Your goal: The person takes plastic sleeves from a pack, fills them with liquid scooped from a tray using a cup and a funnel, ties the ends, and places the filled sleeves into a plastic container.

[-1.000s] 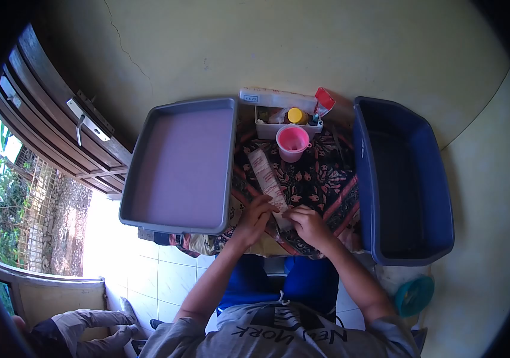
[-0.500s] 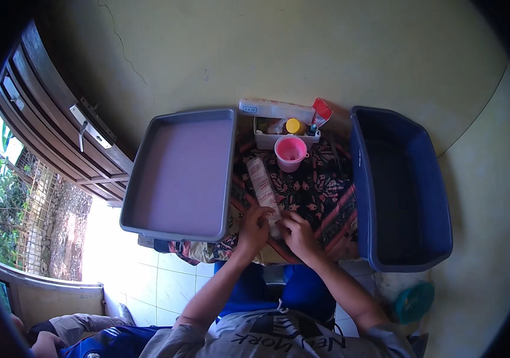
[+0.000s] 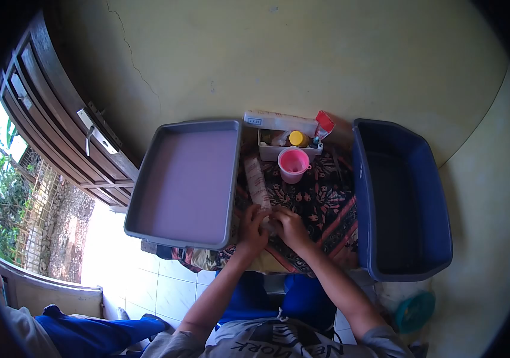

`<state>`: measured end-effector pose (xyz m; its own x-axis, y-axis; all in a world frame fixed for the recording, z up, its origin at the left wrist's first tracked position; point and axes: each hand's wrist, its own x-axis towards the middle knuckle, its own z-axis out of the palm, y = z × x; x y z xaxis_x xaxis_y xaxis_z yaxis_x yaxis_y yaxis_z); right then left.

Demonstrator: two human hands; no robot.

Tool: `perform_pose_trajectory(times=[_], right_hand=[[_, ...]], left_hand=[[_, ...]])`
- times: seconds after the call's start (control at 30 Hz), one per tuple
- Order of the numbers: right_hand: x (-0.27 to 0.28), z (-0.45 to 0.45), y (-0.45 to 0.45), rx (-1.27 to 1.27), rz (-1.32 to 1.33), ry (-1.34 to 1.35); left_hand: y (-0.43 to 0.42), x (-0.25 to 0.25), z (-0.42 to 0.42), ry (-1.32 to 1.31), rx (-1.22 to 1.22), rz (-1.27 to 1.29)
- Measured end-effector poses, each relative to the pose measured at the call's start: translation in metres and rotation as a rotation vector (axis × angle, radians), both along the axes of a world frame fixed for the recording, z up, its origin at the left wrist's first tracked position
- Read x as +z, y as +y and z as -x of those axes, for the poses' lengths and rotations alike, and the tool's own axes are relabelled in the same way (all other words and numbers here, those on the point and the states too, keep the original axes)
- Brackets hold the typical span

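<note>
A long whitish plastic packet with reddish print (image 3: pixel 257 184) lies lengthwise on the dark patterned cloth (image 3: pixel 326 203), its far end pointing toward the back of the table. My left hand (image 3: pixel 252 230) is closed on the packet's near end. Close beside it, my right hand (image 3: pixel 289 228) pinches at the same end, with a bit of clear plastic between the two hands. The fingertips partly cover what they grip. Beyond my hands stands a pink cup (image 3: pixel 294 164) with a small handle.
To the left sits a grey tray (image 3: pixel 237 179) with a purplish inside; to the right, a deep dark blue tub (image 3: pixel 443 203). At the back, a white box (image 3: pixel 273 153) holds a yellow-lidded jar (image 3: pixel 297 139) and small packets. Another person's blue-clad leg (image 3: pixel 94 336) shows lower left.
The view has tilted, so the table things sit slightly lower. My right hand has moved in closer to my left at the packet's end. The other person has shifted position at lower left.
</note>
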<state>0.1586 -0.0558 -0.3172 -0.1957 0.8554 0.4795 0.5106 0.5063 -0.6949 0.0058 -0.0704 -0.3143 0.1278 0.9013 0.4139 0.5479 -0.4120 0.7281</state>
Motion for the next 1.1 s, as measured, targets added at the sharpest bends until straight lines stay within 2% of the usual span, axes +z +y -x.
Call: perform_pose_trajectory(times=[0.13,0.27,0.37,0.43,0.7,0.87,1.1], right_hand=[[0.001,-0.008,0.002,0.084,0.016,-0.032],[0.008,-0.008,0.004,0.078,0.006,0.003],[0.020,-0.011,0.003,0.085,0.157,0.038],[0.020,-0.011,0.005,0.060,0.059,0.052],[0.021,-0.014,0.010,0.086,0.102,0.131],[0.023,-0.012,0.011,0.044,0.342,0.136],[0.018,-0.011,0.012,-0.048,0.365,0.202]], left_hand=[[0.000,-0.002,0.006,0.033,-0.025,0.094],[0.002,0.000,0.003,0.119,-0.029,0.050],[0.007,-0.004,0.004,0.119,-0.024,0.031],[0.009,-0.007,0.005,0.112,-0.019,0.033],[0.010,-0.001,0.006,0.164,0.043,-0.010],[0.011,-0.002,0.002,0.172,0.089,0.045],[0.011,-0.006,0.000,0.161,0.148,0.064]])
